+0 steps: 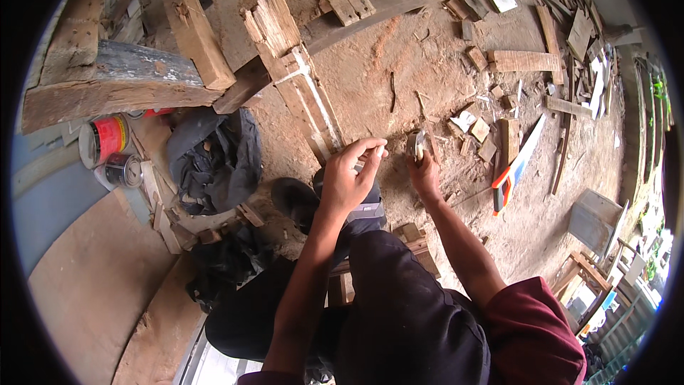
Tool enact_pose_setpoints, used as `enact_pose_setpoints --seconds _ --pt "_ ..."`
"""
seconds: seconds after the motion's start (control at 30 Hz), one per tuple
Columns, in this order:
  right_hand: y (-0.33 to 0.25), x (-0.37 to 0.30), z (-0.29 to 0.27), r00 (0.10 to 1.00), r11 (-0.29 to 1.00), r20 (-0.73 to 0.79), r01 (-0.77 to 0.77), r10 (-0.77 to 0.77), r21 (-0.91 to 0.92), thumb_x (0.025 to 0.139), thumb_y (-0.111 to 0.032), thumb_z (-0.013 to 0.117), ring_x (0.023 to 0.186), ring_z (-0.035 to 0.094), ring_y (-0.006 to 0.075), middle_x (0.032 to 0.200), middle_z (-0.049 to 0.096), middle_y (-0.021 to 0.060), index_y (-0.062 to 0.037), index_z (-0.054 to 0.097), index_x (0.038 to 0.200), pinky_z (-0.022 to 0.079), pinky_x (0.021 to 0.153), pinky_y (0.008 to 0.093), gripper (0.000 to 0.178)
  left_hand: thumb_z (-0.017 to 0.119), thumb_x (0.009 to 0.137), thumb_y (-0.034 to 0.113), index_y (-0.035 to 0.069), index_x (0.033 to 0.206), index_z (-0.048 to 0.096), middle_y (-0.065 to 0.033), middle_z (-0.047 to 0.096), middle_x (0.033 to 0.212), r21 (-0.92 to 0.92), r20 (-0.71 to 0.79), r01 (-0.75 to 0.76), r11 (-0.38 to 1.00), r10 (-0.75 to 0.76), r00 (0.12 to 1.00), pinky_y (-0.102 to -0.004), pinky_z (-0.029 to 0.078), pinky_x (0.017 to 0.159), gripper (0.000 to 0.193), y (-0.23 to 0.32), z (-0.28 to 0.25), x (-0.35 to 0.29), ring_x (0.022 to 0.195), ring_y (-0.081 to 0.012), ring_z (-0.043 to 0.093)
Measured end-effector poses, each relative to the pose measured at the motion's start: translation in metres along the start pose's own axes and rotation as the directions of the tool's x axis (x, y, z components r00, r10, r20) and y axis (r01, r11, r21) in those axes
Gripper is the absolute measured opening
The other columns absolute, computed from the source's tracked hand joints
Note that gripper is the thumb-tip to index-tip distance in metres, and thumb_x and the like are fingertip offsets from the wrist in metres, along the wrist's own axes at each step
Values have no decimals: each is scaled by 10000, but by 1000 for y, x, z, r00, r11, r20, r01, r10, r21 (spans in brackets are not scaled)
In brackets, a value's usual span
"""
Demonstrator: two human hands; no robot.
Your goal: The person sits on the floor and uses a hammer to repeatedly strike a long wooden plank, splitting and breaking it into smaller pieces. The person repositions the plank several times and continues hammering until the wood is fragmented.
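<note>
1. Closest to the camera, at six o'clock, is a knee in black cloth trousers [410,306], with a maroon fabric sleeve [531,328] beside it towards five o'clock.
2. Near the middle, the left hand [354,177] is bent, thumb and forefinger pinched on what looks like a small whitish bit [384,147]; it is too small to identify. It should be light, and a fingertip pinch suits it; whether it is brittle I cannot tell.
3. Just beside it, at two o'clock, the right hand [425,170] is curled round a dark and silvery compact object [415,142]. Its kind is unclear and the hand hides part of it. It looks hard and stiff, probably smooth where it shines, so a full wrap round its body should be surest.
4. A long, weathered brown wooden plank with white streaks [296,78] runs from eleven o'clock towards the left hand; whether they touch is hidden. I judge it stiff and fairly heavy. The far end looks splintered, so the flat side edges would be the better hold.
5. At three o'clock, a handsaw with a pale blade and an orange-and-black handle [504,189] lies on the brown dirt floor [445,192]; at nine sits a crumpled black plastic bag [214,160].
</note>
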State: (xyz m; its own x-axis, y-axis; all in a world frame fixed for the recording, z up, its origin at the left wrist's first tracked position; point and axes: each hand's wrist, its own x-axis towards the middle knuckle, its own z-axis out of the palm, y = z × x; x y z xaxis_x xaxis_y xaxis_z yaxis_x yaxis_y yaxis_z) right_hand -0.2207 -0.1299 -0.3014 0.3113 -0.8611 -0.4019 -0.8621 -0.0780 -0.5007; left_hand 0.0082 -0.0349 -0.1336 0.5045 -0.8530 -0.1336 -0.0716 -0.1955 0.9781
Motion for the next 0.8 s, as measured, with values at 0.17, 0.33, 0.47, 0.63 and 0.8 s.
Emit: enact_pose_setpoints --seconds 0.17,0.33,0.47,0.63,0.8 --pt "9 0 13 992 992 -85 103 -97 68 887 -274 625 612 576 403 691 606 218 -13 574 913 432 569 491 267 583 940 105 34 1084 658 -118 723 926 38 -11 11 999 -10 1000 -305 563 678 177 -6 5 3 845 -218 718" --pt "-3 1 4 998 997 25 49 -50 60 876 -244 641 679 624 391 746 637 223 -12 570 937 468 589 465 250 586 932 95 48 1074 662 -109 721 934 74 -15 -3 997 4 1000 -306 566 679 168 -7 8 3 849 -222 717" --pt "-10 4 -7 997 995 74 5 -12 104 890 -226 644 620 629 391 674 630 205 -10 545 909 469 556 462 238 592 926 94 50 1066 664 -110 718 932 67 -17 -5 998 6 1000 -305 565 679 163 -9 8 3 839 -230 715" --pt "9 1 -6 980 977 -123 170 -155 127 902 -177 613 439 475 261 548 532 143 -14 535 818 358 461 427 199 621 902 110 58 1039 671 -115 713 912 143 -35 -21 989 26 999 -311 558 656 155 -11 12 4 784 -238 707" --pt "11 -12 -9 995 988 -81 64 -53 141 891 -168 612 468 530 304 565 544 171 -9 553 853 388 474 435 174 639 878 123 80 993 675 -105 712 886 278 -62 -105 955 127 990 -330 546 628 128 -15 15 4 731 -247 695"
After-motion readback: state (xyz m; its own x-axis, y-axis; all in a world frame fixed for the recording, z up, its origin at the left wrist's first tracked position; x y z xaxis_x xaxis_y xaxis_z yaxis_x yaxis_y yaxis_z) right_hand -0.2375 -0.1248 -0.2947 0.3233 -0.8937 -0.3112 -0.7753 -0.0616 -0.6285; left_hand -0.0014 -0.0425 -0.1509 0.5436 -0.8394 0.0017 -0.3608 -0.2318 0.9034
